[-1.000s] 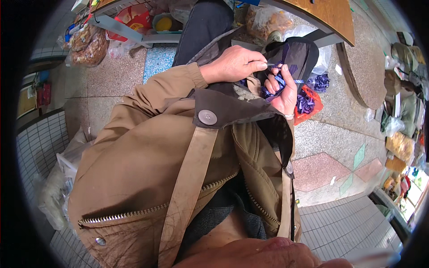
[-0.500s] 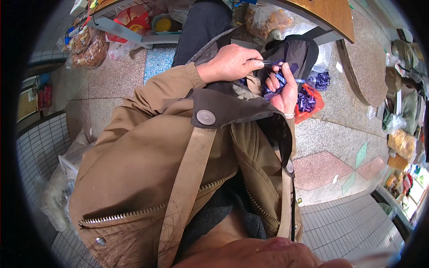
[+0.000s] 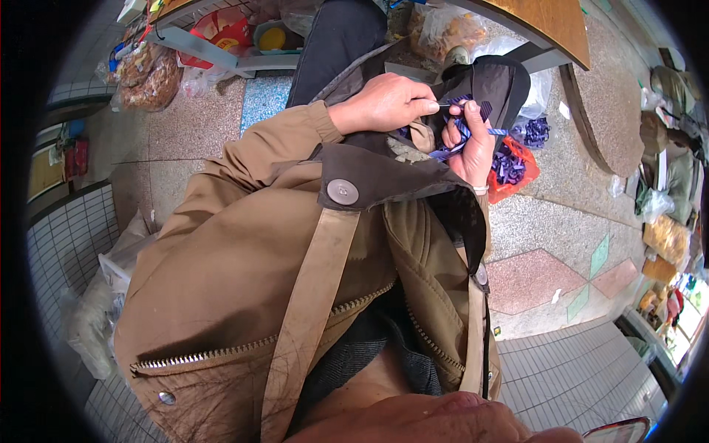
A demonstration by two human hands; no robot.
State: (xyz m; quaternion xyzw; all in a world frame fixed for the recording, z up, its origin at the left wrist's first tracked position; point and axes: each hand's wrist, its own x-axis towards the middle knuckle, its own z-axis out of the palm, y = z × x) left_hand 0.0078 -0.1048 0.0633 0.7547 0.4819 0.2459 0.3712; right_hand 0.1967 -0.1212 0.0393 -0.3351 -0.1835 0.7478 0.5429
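Observation:
Over my lap, my left hand (image 3: 388, 102) pinches a thin, dark metal tool (image 3: 444, 104); its exact kind is too small to make out. The tool's tip reaches the purple striped fabric strip (image 3: 463, 131) in my right hand (image 3: 476, 149), whose fingers curl around it. One blue-striped end sticks out past my right hand. A dark apron (image 3: 399, 177) with beige straps covers my front and knees. Beyond my right hand, a red plastic bag (image 3: 529, 186) holds more purple strips, and a bundle of striped strips (image 3: 535, 133) lies on the floor.
A wooden-topped table (image 3: 554, 29) stands ahead, with a red basin (image 3: 221, 33) under it. Clear bags of brownish goods (image 3: 151, 77) sit at the far left. A curved dark strip (image 3: 583, 125) lies on the floor at right, near piled bags and cloth (image 3: 661, 214).
Both hands stay nearly in place. The tool's tip and the fabric have shifted slightly between my fingers. The whole view has moved a little.

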